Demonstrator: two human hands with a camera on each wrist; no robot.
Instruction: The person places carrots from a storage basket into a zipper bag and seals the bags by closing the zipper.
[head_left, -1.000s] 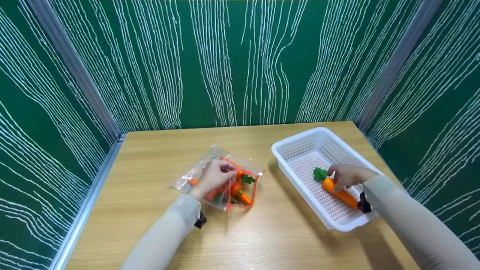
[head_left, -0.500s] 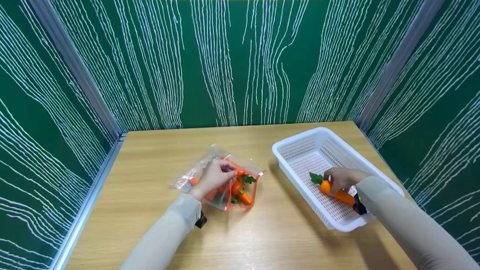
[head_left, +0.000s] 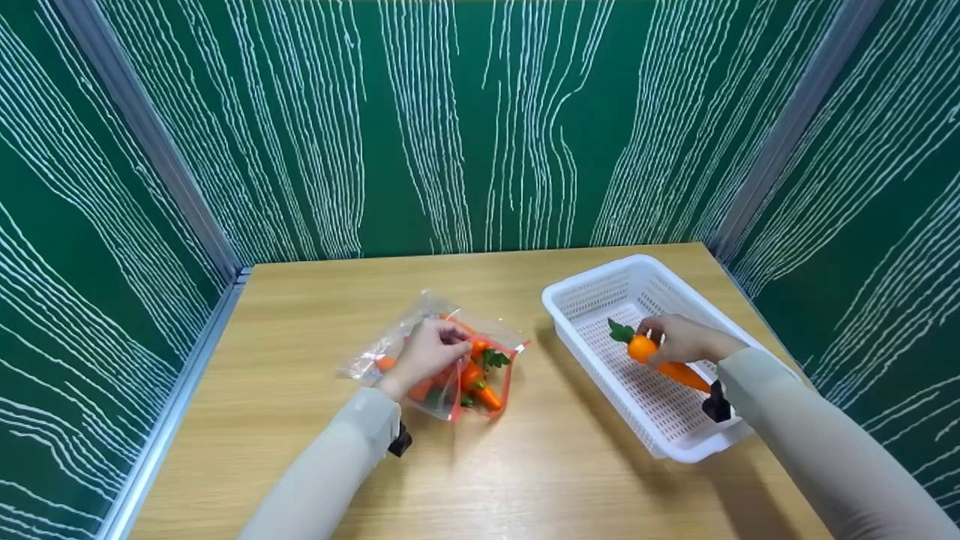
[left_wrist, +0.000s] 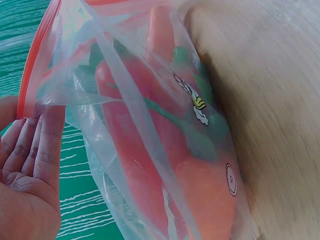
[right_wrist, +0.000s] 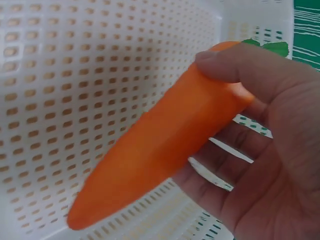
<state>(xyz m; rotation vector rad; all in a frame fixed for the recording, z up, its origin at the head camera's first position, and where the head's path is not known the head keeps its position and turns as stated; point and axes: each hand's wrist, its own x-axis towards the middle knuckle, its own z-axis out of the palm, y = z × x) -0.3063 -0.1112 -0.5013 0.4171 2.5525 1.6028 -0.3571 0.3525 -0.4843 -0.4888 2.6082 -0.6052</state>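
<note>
My right hand (head_left: 675,339) grips an orange carrot (right_wrist: 155,135) near its leafy green top, within the white perforated basket (head_left: 600,382). In the right wrist view the thumb lies across the carrot's thick end and the fingers curl beneath it. My left hand (head_left: 429,352) pinches the red zip edge (left_wrist: 32,65) of a clear plastic bag (left_wrist: 145,115) between thumb and fingers. Inside the bag lie several vegetables, among them a red pepper (left_wrist: 145,145) and smaller orange ones (head_left: 487,395) with green leaves. The bag's mouth faces right, toward the basket.
The basket stands on the right of the wooden table (head_left: 300,315), its wall between the carrot and the bag. Green panels (head_left: 502,150) with white wavy lines enclose the table at the back and both sides. Metal profiles (head_left: 172,165) run along the corners.
My right hand has taken hold of the carrot and lifted it, leafy end up and slightly left, off the basket's floor. My left hand and the bag have stayed in place.
</note>
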